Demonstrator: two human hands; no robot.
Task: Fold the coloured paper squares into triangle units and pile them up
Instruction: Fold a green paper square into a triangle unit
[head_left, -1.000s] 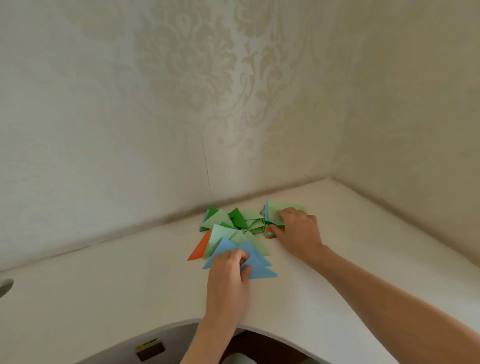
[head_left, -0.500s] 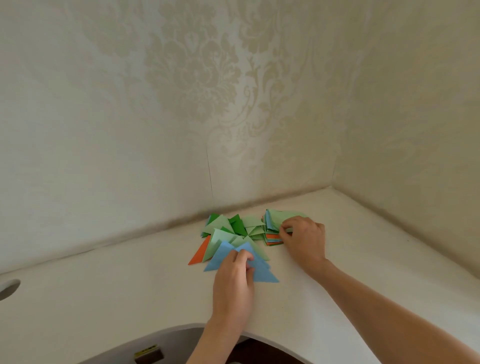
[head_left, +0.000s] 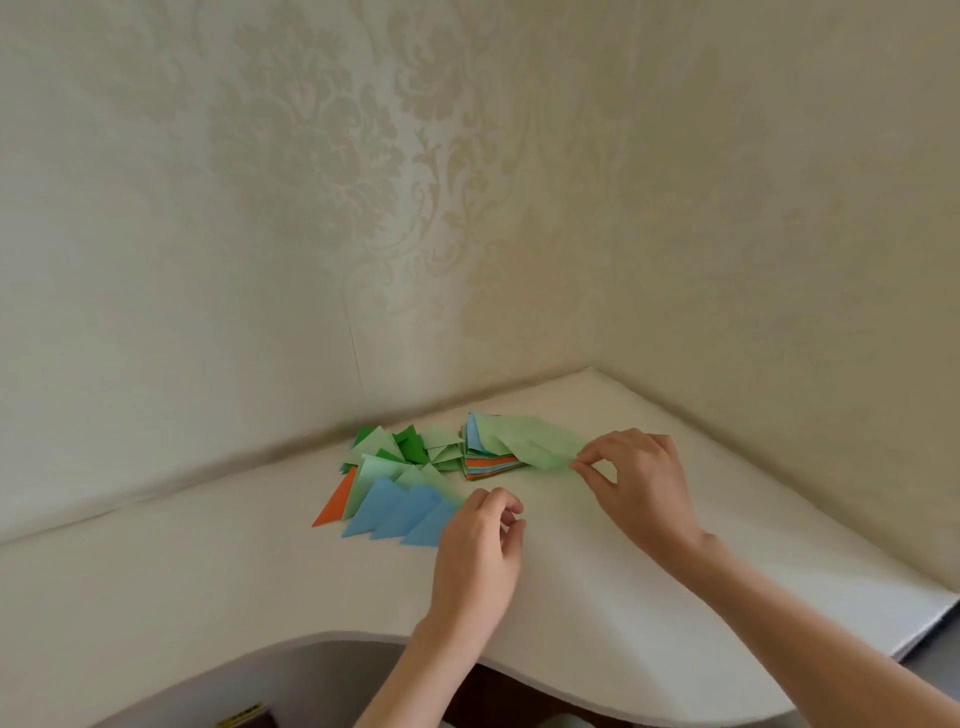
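A pile of folded triangle units (head_left: 400, 475) in green, light green, blue and orange lies on the white corner desk (head_left: 208, 582). Right of it sits a stack of coloured paper squares (head_left: 485, 462). My right hand (head_left: 634, 478) pinches the near corner of a light green square (head_left: 524, 441) and lifts it off the stack. My left hand (head_left: 480, 545) hovers by the right end of the blue triangles (head_left: 402, 512), fingers loosely curled, holding nothing.
Patterned walls (head_left: 363, 208) close the desk's corner behind and to the right. The desk's front edge (head_left: 332, 636) curves inward near me. Bare white desk surface stretches to the left and right of the papers.
My right hand has pulled the top light green square off the stack toward the right. My left hand has let go of the blue triangles and shifted right.
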